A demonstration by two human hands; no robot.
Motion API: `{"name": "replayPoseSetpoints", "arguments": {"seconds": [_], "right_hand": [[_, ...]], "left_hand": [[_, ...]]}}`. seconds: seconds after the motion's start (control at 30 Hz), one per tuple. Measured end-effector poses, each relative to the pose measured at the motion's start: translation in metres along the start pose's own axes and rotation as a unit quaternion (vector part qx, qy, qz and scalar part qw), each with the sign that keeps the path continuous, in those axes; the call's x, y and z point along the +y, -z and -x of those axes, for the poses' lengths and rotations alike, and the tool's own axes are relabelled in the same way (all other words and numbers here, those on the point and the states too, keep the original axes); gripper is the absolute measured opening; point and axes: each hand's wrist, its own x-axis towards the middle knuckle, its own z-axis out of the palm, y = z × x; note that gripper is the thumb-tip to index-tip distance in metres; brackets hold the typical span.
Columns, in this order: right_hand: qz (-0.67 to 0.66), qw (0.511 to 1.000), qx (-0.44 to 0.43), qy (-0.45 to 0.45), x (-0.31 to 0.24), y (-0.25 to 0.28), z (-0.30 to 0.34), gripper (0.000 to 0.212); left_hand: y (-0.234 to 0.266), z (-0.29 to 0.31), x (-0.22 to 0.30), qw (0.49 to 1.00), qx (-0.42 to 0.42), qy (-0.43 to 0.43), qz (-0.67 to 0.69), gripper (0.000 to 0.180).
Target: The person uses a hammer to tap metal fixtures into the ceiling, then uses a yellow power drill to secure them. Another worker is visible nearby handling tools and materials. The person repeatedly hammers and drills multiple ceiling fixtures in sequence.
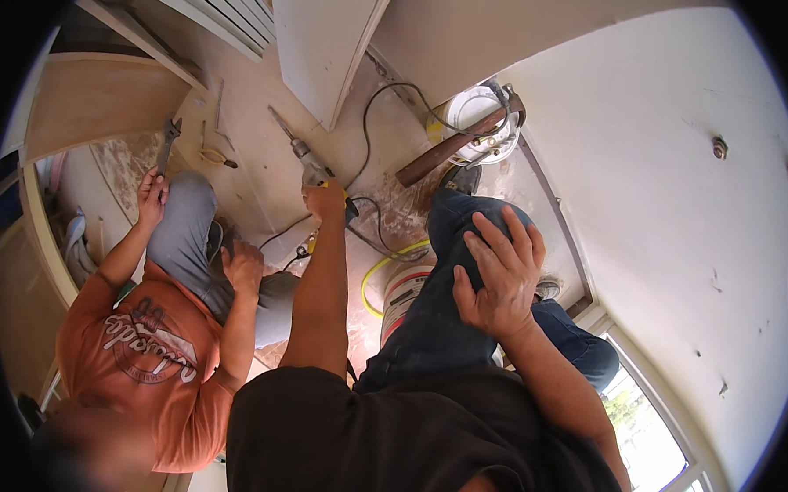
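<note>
My left hand point(325, 200) is closed round the rear grip of a power drill point(310, 163). A long pointed bit point(281, 121) sticks out of its chuck, aimed toward the far left over the floor. My right hand point(503, 275) lies with spread fingers on my right knee, holding nothing. On my left sits a co-worker in an orange T-shirt point(157, 346), whose raised hand grips an adjustable wrench point(167, 144). The co-worker's other hand point(243, 266) rests near their knee.
Pliers point(215, 157) with a yellow handle lie on the dusty floor. A wooden-handled hammer point(446, 156) rests on a lidded white bucket point(470, 109). Black cord point(368, 122) loops across the floor. A red-and-white bucket point(402, 301) and yellow hose point(373, 276) are beside my leg. A white wall point(652, 169) stands right.
</note>
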Motion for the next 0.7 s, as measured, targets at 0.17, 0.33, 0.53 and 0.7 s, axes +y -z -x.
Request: {"name": "replayPoseSetpoints", "arguments": {"seconds": [0.17, 0.33, 0.53, 0.7], "right_hand": [[0.008, 1.000, 0.021, 0.003, 0.006, 0.002, 0.011, 0.038], [0.009, 0.999, 0.047, 0.002, 0.012, 0.004, 0.023, 0.037], [0.006, 0.998, 0.059, -0.016, 0.025, 0.010, 0.040, 0.035], [-0.007, 0.997, 0.070, -0.025, 0.035, 0.014, 0.050, 0.036]], "left_hand": [[0.050, 0.112, 0.046, 0.892, 0.063, -0.436, 0.102, 0.035], [0.051, 0.193, 0.115, 0.722, -0.138, -0.673, 0.083, 0.009], [-0.004, 0.218, 0.179, 0.692, -0.063, -0.714, -0.085, 0.013], [-0.027, 0.235, 0.194, 0.681, -0.031, -0.717, -0.147, 0.017]]}}
